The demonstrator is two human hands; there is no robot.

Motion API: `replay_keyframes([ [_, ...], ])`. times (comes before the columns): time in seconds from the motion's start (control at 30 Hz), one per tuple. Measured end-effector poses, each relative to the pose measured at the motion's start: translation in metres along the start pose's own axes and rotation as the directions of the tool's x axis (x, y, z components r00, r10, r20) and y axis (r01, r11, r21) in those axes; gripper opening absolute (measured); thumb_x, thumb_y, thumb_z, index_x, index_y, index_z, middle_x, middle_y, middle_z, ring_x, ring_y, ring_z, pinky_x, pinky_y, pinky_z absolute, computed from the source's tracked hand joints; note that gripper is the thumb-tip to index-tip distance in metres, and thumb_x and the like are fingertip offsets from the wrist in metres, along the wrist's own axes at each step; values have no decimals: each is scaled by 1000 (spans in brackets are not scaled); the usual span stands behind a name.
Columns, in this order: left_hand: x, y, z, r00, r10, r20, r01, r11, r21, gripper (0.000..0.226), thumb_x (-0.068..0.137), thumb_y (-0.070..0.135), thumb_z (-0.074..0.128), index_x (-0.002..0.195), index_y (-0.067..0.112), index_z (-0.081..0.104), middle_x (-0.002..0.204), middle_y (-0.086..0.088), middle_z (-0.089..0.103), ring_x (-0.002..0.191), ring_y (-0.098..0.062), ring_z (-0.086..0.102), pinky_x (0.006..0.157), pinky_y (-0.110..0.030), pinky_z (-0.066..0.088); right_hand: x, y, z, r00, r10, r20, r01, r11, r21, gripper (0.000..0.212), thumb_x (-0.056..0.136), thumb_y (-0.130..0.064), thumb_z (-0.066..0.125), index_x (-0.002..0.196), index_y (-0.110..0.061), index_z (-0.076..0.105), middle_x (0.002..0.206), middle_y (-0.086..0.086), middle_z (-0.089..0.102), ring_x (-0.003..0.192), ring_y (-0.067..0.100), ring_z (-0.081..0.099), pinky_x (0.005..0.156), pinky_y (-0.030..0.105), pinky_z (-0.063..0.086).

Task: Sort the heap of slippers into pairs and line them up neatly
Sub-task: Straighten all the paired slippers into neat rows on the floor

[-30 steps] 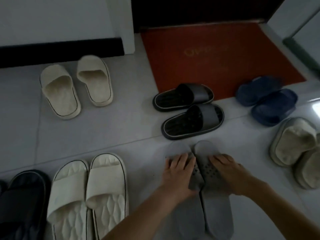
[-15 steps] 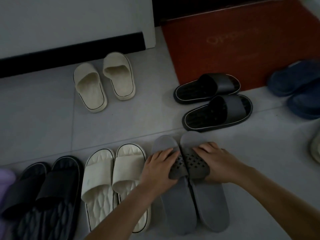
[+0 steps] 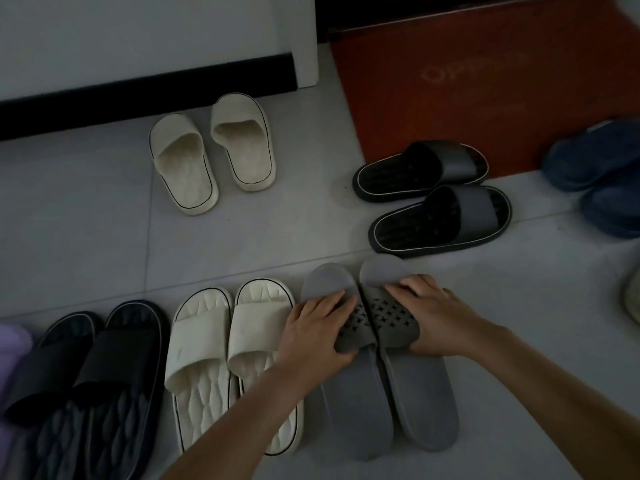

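A pair of grey rubber slippers [image 3: 388, 407] with star-shaped holes in their straps lies side by side on the pale tiled floor [image 3: 86, 220], near the lower middle of the view, toes pointing away from the person and inner edges touching. The left hand [image 3: 311, 336] lies over the left slipper's strap, fingers spread across the top and thumb tucked at the strap's rear edge, gripping it. The right hand [image 3: 440, 317] holds the other strap the same way.

Just to the left stands a pair of white quilted-sole slides [image 3: 207, 358], the nearer one partly crossed by the left forearm. Beyond them is a pair of black slides [image 3: 97, 386], then something lilac [image 3: 10, 358] at the frame's edge.

Farther off, a cream pair with fuzzy lining [image 3: 211, 154] sits near the black skirting board [image 3: 138, 95]. Two black slides with grey straps [image 3: 433, 199] lie at the edge of a red doormat [image 3: 485, 81], and dark blue slippers [image 3: 602, 174] lie at the right.
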State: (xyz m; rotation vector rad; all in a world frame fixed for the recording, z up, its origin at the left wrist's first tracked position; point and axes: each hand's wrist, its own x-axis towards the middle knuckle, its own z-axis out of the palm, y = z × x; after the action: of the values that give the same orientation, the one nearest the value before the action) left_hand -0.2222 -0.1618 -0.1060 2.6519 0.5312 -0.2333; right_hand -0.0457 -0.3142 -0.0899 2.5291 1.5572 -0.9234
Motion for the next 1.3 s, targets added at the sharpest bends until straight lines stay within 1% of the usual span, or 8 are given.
replay_keyframes([
  [0.2, -1, -2, 1, 1000, -8, 14, 7, 1000, 19, 83, 75, 58, 57, 146, 42, 17, 155, 15, 20, 141, -11, 18, 115, -31, 11, -1, -4, -1, 1000, 2, 5, -2, 1000, 27, 105, 62, -57, 63, 147, -28, 9, 142, -5, 17, 137, 19, 16, 109, 43, 32],
  [0.37, 3, -4, -11, 995, -2, 104, 4, 1000, -21, 105, 60, 80, 52, 147, 41, 7, 157, 10, 10, 144, -14, 9, 117, -37, 8, 0, -7, -4, 999, 16, 45, -16, 1000, -5, 122, 52, -65, 65, 147, -30, -3, 150, -4, 7, 141, 21, 4, 113, 43, 20],
  [0.47, 12, -17, -36, 999, -9, 53, 12, 998, -67, 112, 56, 85, 48, 148, 34, 10, 158, 6, 12, 145, -16, 11, 117, -35, 10, 8, -17, -21, 997, -16, 76, 12, 998, 56, 133, 42, -78, 63, 144, -39, -14, 152, -13, -8, 142, 15, -7, 115, 40, 6],
  [0.6, 39, -48, -99, 997, -59, 56, 60, 998, -29, 114, 59, 84, 50, 149, 27, 9, 158, 4, 13, 145, -17, 13, 117, -40, 16, 39, -44, -62, 995, -91, 45, 85, 991, 107, 126, 52, -76, 66, 141, -46, -17, 155, -16, -10, 144, 14, -6, 116, 42, 11],
  [0.73, 81, -93, -181, 993, -105, -49, 106, 994, 18, 105, 67, 75, 58, 147, 19, 19, 154, -2, 25, 140, -22, 24, 110, -43, 30, 105, -87, -117, 988, -153, 34, 149, 985, 88, 114, 66, -70, 64, 147, -37, -8, 158, -4, -1, 145, 21, 4, 117, 45, 19],
  [0.87, 110, -148, -217, 977, -164, -133, 172, 983, 56, 83, 73, 61, 63, 134, 13, 34, 142, -4, 39, 132, -25, 34, 97, -42, 40, 185, -136, -149, 996, -80, -47, 83, 993, 84, 100, 80, -58, 61, 150, -22, -1, 159, 4, 4, 145, 27, 11, 116, 47, 21],
  [1.13, 136, -244, -146, 958, -281, 49, 279, 959, 49, 61, 83, 43, 59, 128, 9, 36, 135, -9, 38, 126, -28, 39, 94, -42, 44, 289, -196, -113, 998, 21, -57, -21, 1000, 1, 69, 86, -35, 57, 143, -12, 24, 151, 7, 27, 134, 30, 32, 107, 43, 33],
  [1.3, 122, -246, -123, 983, -180, -39, 183, 979, 91, 63, 79, 47, 61, 128, 14, 40, 132, -4, 40, 117, -26, 42, 90, -37, 44, 272, -195, -87, 987, -80, -143, 77, 997, -27, 53, 81, -24, 57, 130, -15, 41, 138, 2, 36, 120, 24, 40, 97, 35, 37],
])
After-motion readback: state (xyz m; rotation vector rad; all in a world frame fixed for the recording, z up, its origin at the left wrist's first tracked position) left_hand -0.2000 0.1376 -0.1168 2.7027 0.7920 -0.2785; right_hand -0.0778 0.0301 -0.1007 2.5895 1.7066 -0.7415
